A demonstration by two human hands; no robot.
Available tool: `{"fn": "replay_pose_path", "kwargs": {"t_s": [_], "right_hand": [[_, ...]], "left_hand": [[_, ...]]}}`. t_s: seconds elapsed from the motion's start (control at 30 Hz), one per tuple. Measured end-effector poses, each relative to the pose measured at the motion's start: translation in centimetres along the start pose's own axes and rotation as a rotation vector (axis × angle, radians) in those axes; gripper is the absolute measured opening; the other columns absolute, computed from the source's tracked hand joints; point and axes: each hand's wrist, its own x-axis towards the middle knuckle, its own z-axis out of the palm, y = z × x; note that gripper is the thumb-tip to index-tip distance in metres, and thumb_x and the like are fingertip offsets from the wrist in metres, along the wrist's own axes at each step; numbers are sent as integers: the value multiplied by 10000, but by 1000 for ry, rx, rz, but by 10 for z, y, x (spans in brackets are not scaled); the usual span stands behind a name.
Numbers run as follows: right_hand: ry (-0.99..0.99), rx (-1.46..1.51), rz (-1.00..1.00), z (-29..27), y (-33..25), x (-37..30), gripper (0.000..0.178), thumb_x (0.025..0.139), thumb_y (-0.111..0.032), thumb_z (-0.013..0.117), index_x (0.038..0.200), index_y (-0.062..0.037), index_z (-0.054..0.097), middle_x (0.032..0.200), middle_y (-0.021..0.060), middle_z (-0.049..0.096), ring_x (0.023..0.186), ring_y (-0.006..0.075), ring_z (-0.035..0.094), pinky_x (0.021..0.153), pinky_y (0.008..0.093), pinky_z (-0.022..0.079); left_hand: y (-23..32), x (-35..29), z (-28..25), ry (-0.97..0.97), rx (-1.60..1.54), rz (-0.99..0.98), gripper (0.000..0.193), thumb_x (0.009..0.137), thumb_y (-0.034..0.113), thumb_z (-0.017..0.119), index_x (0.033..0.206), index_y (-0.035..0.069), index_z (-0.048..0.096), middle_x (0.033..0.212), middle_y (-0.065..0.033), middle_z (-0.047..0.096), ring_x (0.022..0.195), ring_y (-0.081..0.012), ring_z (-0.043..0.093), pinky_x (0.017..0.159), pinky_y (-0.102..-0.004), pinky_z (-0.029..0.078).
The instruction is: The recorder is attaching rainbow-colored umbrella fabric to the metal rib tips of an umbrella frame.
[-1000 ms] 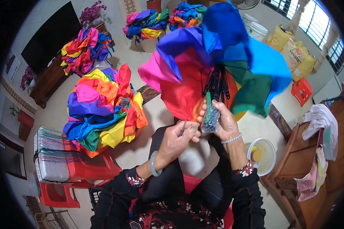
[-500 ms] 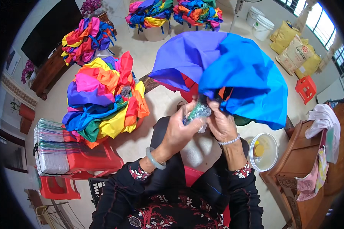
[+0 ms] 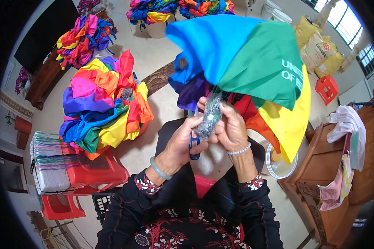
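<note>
A rainbow umbrella [image 3: 253,62] is partly spread beyond my hands, its blue, green, yellow and orange panels leaning right. Its handle [image 3: 209,118], wrapped in clear, crinkled plastic, points toward me between both hands. My left hand [image 3: 180,139] is closed, with small blue-handled scissors [image 3: 194,145] in the fingers, blades pointing up, while its thumb presses on the wrapped handle. Fingers of my right hand [image 3: 233,130] are closed round the handle's other side, near the canopy. The shaft is mostly hidden by the panels.
Left stands a heap of rainbow cloth [image 3: 99,103], beside red stools [image 3: 97,172] bearing a plastic-wrapped bundle with threads [image 3: 50,162]. A white bucket [image 3: 284,168] and wooden cabinet [image 3: 316,170] are at right. More cloth piles [image 3: 153,14] stand farther off.
The umbrella has turned, bringing its green and yellow panels into view where purple and blue showed. The wrapped handle is now plainer to see, and the scissors show in my left hand.
</note>
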Motion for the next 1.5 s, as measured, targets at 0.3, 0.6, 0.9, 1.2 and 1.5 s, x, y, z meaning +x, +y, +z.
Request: {"fn": "replay_pose_path", "kwargs": {"t_s": [0.3, 0.6, 0.9, 1.2, 1.5], "right_hand": [[40, -421, -130, -31, -1, 11, 240, 887, -157, 470, 1045, 5, 547, 947, 66, 584, 874, 138, 545, 781, 263, 442], [-51, -333, -280, 9, -69, 48, 232, 884, -175, 449, 1029, -8, 521, 958, 111, 575, 805, 196, 579, 761, 341, 474], [-63, -376, -524, 70, -180, 22, 286, 864, -333, 497, 872, -48, 525, 649, 48, 525, 470, 134, 499, 462, 309, 459], [124, -343, -825, 25, -305, 42, 290, 872, -385, 486, 792, -107, 520, 559, -27, 451, 432, 88, 435, 444, 281, 459], [108, -1237, -1469, 84, -265, 1, 286, 892, -192, 458, 1136, -42, 474, 892, 72, 548, 651, 128, 548, 566, 254, 476]], "left_hand": [[-7, 34, 11, 341, 921, 557, 247, 824, 135, 497, 1001, -33, 533, 777, -58, 595, 620, -134, 559, 579, -254, 452], [-7, 18, 19, 229, 1017, 455, 373, 742, 130, 583, 1064, -34, 490, 796, -69, 579, 667, -118, 553, 620, -255, 464], [-47, -17, 58, -62, 1313, 531, 479, 736, 205, 608, 1146, 2, 466, 799, -90, 580, 702, -194, 579, 703, -281, 458], [-64, -22, 85, -241, 1135, 284, 375, 792, 177, 575, 1124, 26, 485, 829, -47, 566, 693, -122, 542, 631, -254, 436], [-36, -29, 98, -381, 1242, 387, 443, 808, 255, 580, 1171, 30, 463, 889, -68, 595, 775, -130, 562, 693, -244, 444]]}}
